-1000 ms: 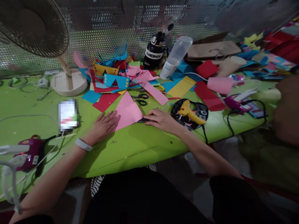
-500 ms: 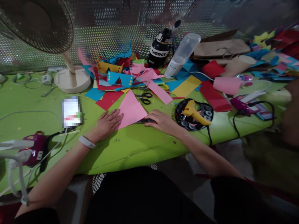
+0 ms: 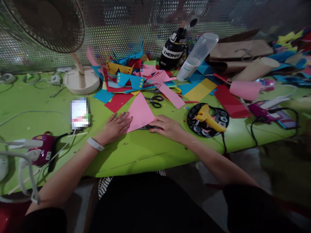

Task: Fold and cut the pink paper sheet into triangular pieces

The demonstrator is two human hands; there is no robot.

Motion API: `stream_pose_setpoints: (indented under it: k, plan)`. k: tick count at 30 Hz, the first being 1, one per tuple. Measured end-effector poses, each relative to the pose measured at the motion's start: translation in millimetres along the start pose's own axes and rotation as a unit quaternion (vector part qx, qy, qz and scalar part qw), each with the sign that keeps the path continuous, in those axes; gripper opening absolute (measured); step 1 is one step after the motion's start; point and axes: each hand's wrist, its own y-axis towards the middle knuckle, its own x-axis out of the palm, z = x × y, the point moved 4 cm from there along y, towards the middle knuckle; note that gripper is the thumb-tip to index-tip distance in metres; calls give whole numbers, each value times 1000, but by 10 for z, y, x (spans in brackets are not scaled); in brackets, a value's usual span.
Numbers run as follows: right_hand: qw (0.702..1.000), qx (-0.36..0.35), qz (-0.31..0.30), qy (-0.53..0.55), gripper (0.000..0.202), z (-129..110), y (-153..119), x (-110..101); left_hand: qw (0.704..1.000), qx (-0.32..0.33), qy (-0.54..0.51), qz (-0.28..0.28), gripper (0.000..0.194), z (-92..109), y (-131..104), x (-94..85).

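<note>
A pink paper sheet point(image 3: 140, 113) lies on the green table point(image 3: 145, 149) in front of me. My left hand point(image 3: 116, 127) rests flat with its fingers stretched over the sheet's left edge. At the sheet's lower right corner, my right hand point(image 3: 163, 125) is closed round a dark, slim tool point(image 3: 144, 127), mostly hidden under the hand and the paper. Just behind the sheet are black-handled scissors point(image 3: 156, 101). A yellow glue gun point(image 3: 209, 119) sits on a round black tray point(image 3: 192, 113) to the right of my right hand.
Behind are paper glasses point(image 3: 130, 81), coloured scraps, a black bottle point(image 3: 173, 50) and a clear bottle point(image 3: 198, 58). A fan point(image 3: 81, 81), a phone point(image 3: 80, 113) and a purple power socket point(image 3: 43, 149) stand left. Another purple socket point(image 3: 261, 111) and a red strip point(image 3: 230, 102) lie right.
The view has shifted, so most things appear further right. Both hands keep nearly the same places on and beside the pink sheet.
</note>
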Motion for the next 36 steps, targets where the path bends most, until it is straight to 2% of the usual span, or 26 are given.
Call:
stream_pose_setpoints:
  k: [5,10,15,18,23,31,36]
  plan:
    - [1000,-2,3,8,26,-16,-35,-46,1000,-7,-8,5,49,9,14,14]
    - [1000,5,0,8,26,-9,-53,-61,1000,-4,-26,10,50,-85,-58,-116]
    - [1000,10,6,5,28,-43,-42,-29,997,36,-11,-68,52,-193,-187,-129]
    - [1000,18,-9,-5,29,-130,32,6,995,41,6,-87,55,-182,-207,-118]
    - [999,12,-30,-1,29,-240,160,64,996,33,13,-82,58,-157,-195,-110]
    - [1000,0,-13,12,28,-191,56,47,997,24,11,-72,57,-185,-205,-73]
    - [1000,1,-18,-4,28,-340,176,112,997,27,4,-71,54,-172,-207,-88]
